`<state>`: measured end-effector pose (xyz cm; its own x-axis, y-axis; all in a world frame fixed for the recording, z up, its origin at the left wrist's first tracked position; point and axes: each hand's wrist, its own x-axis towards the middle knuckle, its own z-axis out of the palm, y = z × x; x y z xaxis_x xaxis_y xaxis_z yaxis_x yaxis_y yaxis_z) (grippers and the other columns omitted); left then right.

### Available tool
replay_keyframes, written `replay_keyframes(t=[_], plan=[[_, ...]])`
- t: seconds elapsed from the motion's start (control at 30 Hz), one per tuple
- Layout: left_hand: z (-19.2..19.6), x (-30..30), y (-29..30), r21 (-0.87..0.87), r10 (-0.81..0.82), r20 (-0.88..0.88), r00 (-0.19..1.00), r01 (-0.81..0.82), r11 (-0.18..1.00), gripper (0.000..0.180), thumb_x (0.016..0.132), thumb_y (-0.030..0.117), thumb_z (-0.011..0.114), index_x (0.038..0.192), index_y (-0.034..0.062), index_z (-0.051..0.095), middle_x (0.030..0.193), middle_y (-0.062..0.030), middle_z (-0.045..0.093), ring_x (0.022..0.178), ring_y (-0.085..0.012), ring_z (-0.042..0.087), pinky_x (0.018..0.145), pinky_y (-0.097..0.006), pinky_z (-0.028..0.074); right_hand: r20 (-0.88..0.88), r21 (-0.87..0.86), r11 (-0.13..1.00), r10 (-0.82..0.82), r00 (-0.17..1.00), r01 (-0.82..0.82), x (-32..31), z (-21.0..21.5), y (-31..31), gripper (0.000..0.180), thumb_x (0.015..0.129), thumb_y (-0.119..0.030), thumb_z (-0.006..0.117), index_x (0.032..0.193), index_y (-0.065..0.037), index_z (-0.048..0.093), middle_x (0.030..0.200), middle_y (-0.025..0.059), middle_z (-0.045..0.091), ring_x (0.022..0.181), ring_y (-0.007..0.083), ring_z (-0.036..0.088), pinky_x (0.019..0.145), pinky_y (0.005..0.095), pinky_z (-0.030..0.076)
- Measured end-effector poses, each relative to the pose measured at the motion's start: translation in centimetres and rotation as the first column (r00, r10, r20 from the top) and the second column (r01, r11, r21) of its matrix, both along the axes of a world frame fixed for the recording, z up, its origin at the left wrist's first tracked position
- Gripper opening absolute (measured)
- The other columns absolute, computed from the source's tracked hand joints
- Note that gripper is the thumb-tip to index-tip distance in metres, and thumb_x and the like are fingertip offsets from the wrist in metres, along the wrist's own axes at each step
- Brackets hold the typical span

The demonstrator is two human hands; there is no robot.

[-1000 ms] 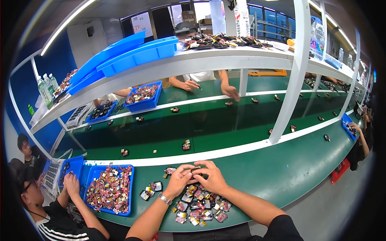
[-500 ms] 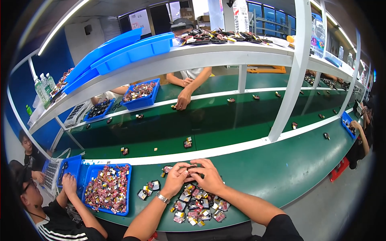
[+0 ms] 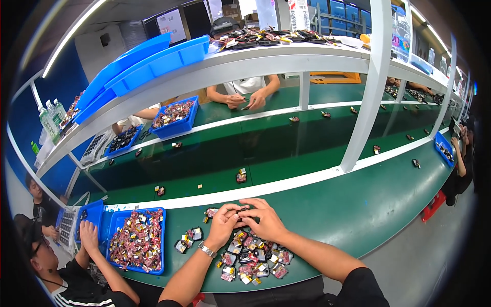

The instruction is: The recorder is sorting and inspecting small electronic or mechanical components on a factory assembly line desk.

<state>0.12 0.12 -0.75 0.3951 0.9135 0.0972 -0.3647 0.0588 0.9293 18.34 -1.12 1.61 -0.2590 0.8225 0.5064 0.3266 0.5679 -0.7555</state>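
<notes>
At the lower middle of the frame, the left hand (image 3: 221,225) and right hand (image 3: 264,221) met over a small dark part (image 3: 242,211), fingers clamped on it. It sat just above the pile of small parts (image 3: 250,258) on the green desk (image 3: 358,210), right of a blue bin (image 3: 134,245).

Black short sleeves (image 3: 365,286); silver wristwatch (image 3: 206,250) on left wrist.

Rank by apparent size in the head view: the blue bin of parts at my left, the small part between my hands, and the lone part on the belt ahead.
1. Blue bin.
2. and 3. Lone part and small part: alike, the latter mostly hidden by the left hand and right hand.
</notes>
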Motion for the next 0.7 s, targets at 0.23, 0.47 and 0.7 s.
replay_keyframes(t=[0.23,0.47,0.7], plan=[[0.1,-0.1,-0.1,-0.009,0.023,0.008,1.0,-0.023,1.0,0.02,0.097,0.002,0.048,0.116,0.0035,0.046,0.124,-0.0195,0.057,0.109,-0.0239,0.061,0.089,-0.038,0.056,0.033,0.119,0.99,-0.08,0.996,0.075,-0.5,0.2,-0.7,0.018,0.077,-0.006,0.065,0.095,-0.005,0.071,0.122,0.0098,0.06,0.116,0.031,0.051,0.099,0.0399,0.042],[-0.2,-0.2,0.1,0.0,-0.011,0.005,1.0,0.011,1.0,0.019,0.097,0.001,0.047,0.116,0.0029,0.046,0.124,-0.0197,0.057,0.11,-0.0248,0.061,0.09,-0.039,0.056,0.01,0.03,0.997,-0.068,0.998,0.068,-0.2,-0.8,0.0,0.019,0.077,-0.005,0.068,0.095,-0.008,0.073,0.12,0.0071,0.061,0.116,0.0287,0.051,0.098,0.0384,0.043],[0.5,0.0,-0.3,0.013,0.015,0.029,0.999,-0.015,1.0,0.019,0.097,-0.001,0.044,0.116,0.0003,0.047,0.128,-0.0209,0.054,0.111,-0.026,0.06,0.092,-0.038,0.055,0.048,0.164,0.985,-0.061,0.997,0.053,-0.1,0.7,-0.4,0.022,0.076,-0.004,0.068,0.098,-0.008,0.072,0.124,0.009,0.059,0.117,0.0313,0.051,0.098,0.0402,0.044]])
